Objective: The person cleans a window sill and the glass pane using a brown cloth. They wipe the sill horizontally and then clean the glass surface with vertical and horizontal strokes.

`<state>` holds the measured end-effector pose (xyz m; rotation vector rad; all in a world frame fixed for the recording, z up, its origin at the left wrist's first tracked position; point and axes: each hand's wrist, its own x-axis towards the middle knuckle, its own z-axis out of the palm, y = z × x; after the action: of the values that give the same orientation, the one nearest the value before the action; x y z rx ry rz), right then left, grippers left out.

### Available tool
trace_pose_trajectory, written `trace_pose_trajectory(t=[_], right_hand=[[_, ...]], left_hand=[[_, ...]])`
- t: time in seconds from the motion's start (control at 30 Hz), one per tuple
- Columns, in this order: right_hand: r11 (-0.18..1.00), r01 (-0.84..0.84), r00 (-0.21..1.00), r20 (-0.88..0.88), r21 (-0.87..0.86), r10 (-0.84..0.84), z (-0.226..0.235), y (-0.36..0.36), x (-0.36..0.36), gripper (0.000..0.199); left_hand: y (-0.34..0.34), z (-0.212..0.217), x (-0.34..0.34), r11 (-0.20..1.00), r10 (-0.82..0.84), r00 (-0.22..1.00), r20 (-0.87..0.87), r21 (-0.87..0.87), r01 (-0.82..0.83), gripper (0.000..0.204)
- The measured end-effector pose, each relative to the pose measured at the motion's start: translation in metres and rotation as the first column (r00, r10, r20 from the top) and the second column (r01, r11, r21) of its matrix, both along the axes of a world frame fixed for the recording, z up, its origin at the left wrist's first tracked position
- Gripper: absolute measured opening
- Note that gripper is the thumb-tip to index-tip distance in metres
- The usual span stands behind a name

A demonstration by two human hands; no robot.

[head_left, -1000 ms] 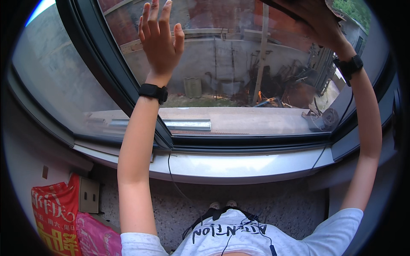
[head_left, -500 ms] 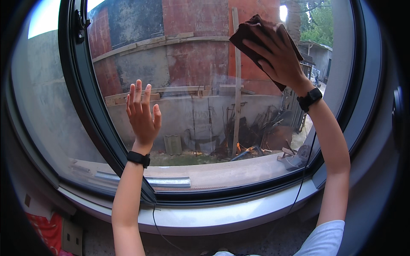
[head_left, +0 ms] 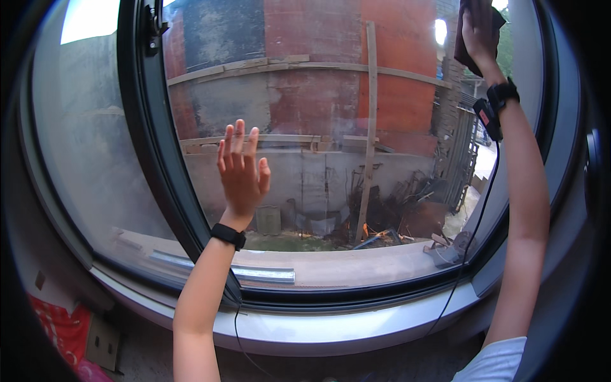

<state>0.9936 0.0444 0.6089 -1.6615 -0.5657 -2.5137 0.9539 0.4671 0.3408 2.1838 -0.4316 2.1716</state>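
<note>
Two hands up: left hand (head_left: pixel 242 169) flat, empty on glass (head_left: pixel 318 127), right hand (head_left: pixel 478 28) gripping cloth (head_left: pixel 463 48) at the top corner, smears below unwiped.

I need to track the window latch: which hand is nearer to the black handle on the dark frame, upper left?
Left. The left hand is flat on the glass, below and right of the handle. The right hand holds a dark cloth far across the pane.
</note>
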Motion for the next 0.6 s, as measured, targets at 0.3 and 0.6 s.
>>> trace_pose_trajectory(t=[0.3,0.6], right_hand=[[0.995,0.093,0.984,-0.149,-0.047,-0.099,0.042,0.156,-0.042,0.038],[0.784,0.121,0.971,-0.091,-0.609,-0.220,-0.088,0.279,-0.024,0.050]], left_hand=[[0.012,0.001,0.004,0.999,-0.005,0.999,0.032,0.043,0.004,0.051],[-0.012,0.016,-0.038,0.891,-0.420,0.893,0.161,-0.113,0.440,0.044]])
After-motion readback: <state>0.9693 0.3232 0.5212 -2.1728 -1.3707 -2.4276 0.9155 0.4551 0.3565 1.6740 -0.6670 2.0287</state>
